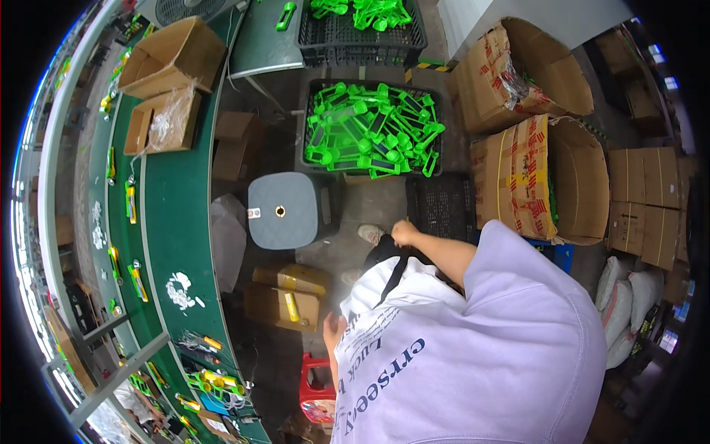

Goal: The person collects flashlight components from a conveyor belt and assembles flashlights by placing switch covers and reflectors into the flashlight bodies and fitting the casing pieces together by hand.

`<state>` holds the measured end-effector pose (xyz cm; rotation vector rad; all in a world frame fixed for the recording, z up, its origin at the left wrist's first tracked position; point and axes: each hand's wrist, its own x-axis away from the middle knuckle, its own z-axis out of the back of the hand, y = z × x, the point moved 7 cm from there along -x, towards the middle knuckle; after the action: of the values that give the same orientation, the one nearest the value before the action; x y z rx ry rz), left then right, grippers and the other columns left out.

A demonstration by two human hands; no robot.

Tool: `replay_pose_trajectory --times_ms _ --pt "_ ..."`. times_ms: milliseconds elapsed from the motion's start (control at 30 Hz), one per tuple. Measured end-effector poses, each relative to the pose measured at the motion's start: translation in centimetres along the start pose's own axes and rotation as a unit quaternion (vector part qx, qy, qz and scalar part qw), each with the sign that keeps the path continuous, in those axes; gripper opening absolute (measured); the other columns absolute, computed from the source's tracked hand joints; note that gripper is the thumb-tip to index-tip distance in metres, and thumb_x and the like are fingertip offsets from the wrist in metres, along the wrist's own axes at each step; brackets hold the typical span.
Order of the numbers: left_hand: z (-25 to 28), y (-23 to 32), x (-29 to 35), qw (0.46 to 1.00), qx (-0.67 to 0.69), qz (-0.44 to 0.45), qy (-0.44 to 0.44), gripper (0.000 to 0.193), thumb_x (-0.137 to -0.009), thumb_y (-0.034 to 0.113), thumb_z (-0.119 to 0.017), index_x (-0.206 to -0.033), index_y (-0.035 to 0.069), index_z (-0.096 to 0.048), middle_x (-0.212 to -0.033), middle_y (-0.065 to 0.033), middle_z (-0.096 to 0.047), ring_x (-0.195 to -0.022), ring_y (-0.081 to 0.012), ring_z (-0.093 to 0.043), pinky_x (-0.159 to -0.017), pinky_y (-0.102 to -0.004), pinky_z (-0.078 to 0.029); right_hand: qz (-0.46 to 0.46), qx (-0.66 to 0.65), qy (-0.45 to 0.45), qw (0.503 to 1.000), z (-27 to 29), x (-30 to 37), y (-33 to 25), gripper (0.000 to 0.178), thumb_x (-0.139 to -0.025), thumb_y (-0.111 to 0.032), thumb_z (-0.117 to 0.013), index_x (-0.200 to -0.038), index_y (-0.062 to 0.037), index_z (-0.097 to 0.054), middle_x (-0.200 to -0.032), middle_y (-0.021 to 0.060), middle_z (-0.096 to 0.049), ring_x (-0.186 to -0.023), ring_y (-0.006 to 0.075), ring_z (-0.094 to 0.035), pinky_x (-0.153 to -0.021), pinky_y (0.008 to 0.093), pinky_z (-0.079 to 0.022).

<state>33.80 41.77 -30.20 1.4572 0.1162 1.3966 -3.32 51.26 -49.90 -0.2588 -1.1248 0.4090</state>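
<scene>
My right hand (404, 233) is held out in front of my body with its fingers curled closed. Just below it a black strap (392, 281) runs down over my white and lilac shirt (473, 333); whether the fingers hold the strap I cannot make out. At the left edge of the shirt, my left hand (334, 329) hangs with fingers apart and nothing seen in it, partly covered by cloth. Nearest to it is a cardboard box (274, 307) with a yellow cylinder (291, 306) on it. A grey stool (285, 211) stands ahead of my shoe (370, 234).
A black crate (303, 159) full of green plastic parts (370, 133) stands ahead, with another crate (362, 55) behind. Along the left runs a green workbench (177, 214) with yellow-green devices. Large cartons (510, 177) line the right. A red stool (314, 385) is near my left side.
</scene>
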Motion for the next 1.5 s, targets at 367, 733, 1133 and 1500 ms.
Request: replay_pose_trajectory --times_ms 367,733,1133,1500 --pt "0.6 -9.1 2.2 0.990 -0.048 0.127 0.041 0.040 -0.092 0.017 -0.062 -0.127 -0.002 -0.054 -0.099 -0.0115 -0.068 -0.089 -0.0177 -0.063 -0.082 -0.0295 -0.049 0.151 0.283 -0.026 0.947 5.2 -12.7 -6.3 0.049 -0.077 -0.012 -0.051 -0.125 -0.0105 -0.058 -0.127 0.0198 -0.058 -0.119 0.0374 -0.054 -0.098 0.0461 -0.044" --pt "1.9 -12.1 4.4 0.950 -0.049 0.305 0.034 0.040 -0.096 0.019 -0.058 -0.129 -0.001 -0.052 -0.098 -0.0054 -0.065 -0.085 -0.0114 -0.058 -0.075 -0.0255 -0.047 0.096 0.070 0.090 0.989 13.8 -23.3 -6.1 0.021 -0.074 -0.022 -0.060 -0.084 -0.0158 -0.077 -0.093 0.0119 -0.072 -0.090 0.0300 -0.068 -0.083 0.0405 -0.053" --pt "-0.6 -9.4 2.2 0.965 -0.051 0.256 0.010 0.036 -0.097 0.021 -0.056 -0.126 0.000 -0.054 -0.105 -0.0074 -0.066 -0.085 -0.0129 -0.063 -0.067 -0.0249 -0.052 0.310 -0.010 0.056 0.949 8.2 -24.7 -17.3 0.047 -0.076 -0.018 -0.059 -0.122 -0.0105 -0.063 -0.106 0.0175 -0.069 -0.092 0.0290 -0.068 -0.082 0.0382 -0.053" --pt "-1.9 -9.4 3.0 0.949 -0.041 0.311 0.029 0.034 -0.096 0.019 -0.057 -0.124 0.001 -0.057 -0.103 -0.0066 -0.066 -0.088 -0.0122 -0.060 -0.074 -0.0262 -0.048 0.168 -0.247 0.028 0.954 10.6 -27.5 -17.2 0.037 -0.084 -0.007 -0.051 -0.119 -0.0074 -0.066 -0.070 0.0147 -0.067 -0.052 0.0205 -0.064 -0.047 0.0307 -0.053"
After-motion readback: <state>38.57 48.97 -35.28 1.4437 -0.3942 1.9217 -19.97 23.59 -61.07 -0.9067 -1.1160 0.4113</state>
